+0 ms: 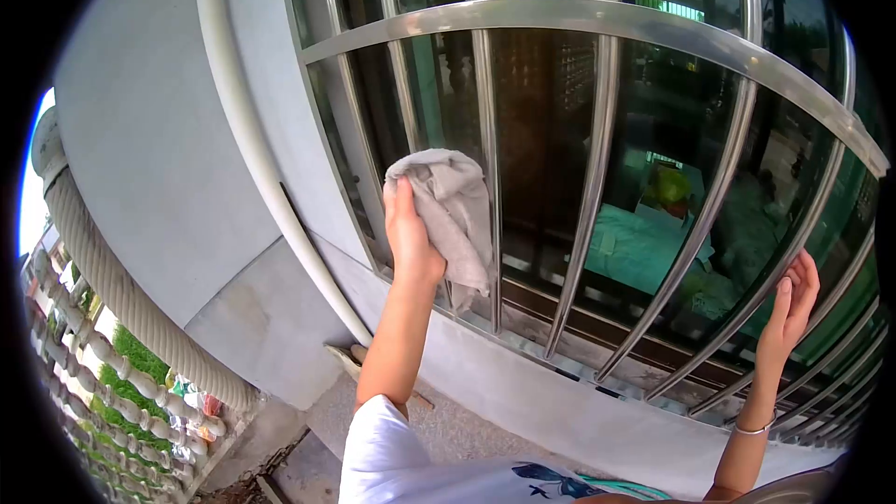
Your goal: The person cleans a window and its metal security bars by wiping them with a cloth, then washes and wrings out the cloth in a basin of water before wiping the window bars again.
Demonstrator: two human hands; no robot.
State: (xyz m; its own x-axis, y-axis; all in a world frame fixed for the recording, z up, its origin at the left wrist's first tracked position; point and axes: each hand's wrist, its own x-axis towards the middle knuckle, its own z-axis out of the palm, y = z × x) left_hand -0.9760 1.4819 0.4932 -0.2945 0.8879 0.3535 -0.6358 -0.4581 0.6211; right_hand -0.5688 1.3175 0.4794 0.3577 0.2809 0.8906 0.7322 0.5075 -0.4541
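Gripping a rag in left hand at 9 o'clock, with right hand open by a bar at 3 o'clock, unable to tell bits done from bits left.

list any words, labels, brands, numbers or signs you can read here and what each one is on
No readable text anywhere.
White shirt: dark blue print, no letters that I can make out.
Light grey cloth and shiny metal window bars: no lettering seen.
Pale box behind the dark glass: too small and blurred to tell.
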